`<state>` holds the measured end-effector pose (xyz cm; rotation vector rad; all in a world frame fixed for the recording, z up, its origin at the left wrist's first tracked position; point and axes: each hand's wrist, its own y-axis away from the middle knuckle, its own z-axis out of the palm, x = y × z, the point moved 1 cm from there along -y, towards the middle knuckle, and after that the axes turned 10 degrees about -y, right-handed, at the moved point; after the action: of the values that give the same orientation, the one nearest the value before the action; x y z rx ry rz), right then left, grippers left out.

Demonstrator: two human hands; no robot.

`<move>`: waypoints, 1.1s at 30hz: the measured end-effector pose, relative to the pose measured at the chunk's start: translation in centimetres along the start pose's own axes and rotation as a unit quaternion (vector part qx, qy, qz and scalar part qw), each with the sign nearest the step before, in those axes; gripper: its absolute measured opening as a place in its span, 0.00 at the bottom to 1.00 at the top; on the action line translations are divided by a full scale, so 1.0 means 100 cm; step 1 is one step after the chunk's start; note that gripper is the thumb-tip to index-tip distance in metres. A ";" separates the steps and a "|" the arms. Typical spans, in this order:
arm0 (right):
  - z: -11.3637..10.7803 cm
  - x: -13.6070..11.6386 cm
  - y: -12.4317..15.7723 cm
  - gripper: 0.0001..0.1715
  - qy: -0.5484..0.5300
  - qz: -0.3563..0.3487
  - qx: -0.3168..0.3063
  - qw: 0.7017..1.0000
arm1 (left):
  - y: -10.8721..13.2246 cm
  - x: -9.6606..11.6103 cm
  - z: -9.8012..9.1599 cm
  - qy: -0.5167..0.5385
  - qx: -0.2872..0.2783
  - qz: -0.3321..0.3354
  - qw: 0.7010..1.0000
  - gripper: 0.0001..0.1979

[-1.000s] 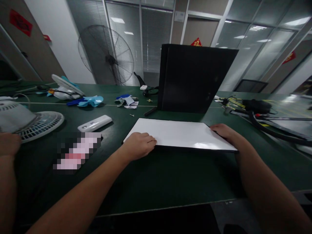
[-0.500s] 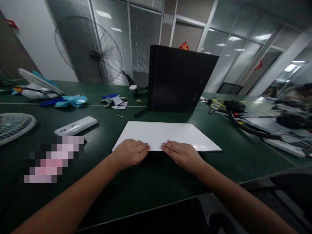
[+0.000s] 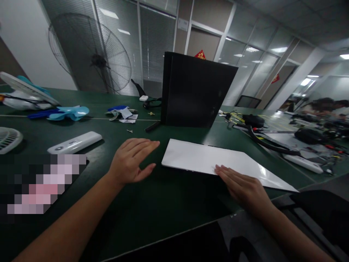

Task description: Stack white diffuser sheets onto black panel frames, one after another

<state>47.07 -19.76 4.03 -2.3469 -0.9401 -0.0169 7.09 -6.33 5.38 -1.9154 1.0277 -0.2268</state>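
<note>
A flat white panel (image 3: 204,154) with a dark edge lies low over the green table, turned at an angle to the right. My right hand (image 3: 245,185) is closed on its near edge, fingers flat on top; the thumb is hidden. To the left of the panel, my left hand (image 3: 133,160) is apart from it, fingers stretched and thumb spread, with nothing in it. Behind the panel a large black box-like thing (image 3: 200,92) stands upright on the table.
On the left are a white handheld device (image 3: 76,142), a blurred-out item (image 3: 51,185), a small fan's grille (image 3: 9,140) and light-blue fan blades (image 3: 69,113). Cables and a black pouch (image 3: 253,120) crowd the right side. A black chair (image 3: 321,211) stands at the lower right.
The white panel has shifted right and turned, with my right hand on it. My left hand has let go of its near edge and opened to the left. The view has swung slightly right.
</note>
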 end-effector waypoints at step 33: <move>-0.036 0.200 -0.006 0.26 0.247 0.254 -0.100 0.930 | 0.055 -0.067 0.053 0.053 -0.212 -0.504 0.836 0.35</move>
<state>62.44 -8.89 11.79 -2.5223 -0.0786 -0.4914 2.55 0.76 -0.33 -2.7367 0.0026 -0.7496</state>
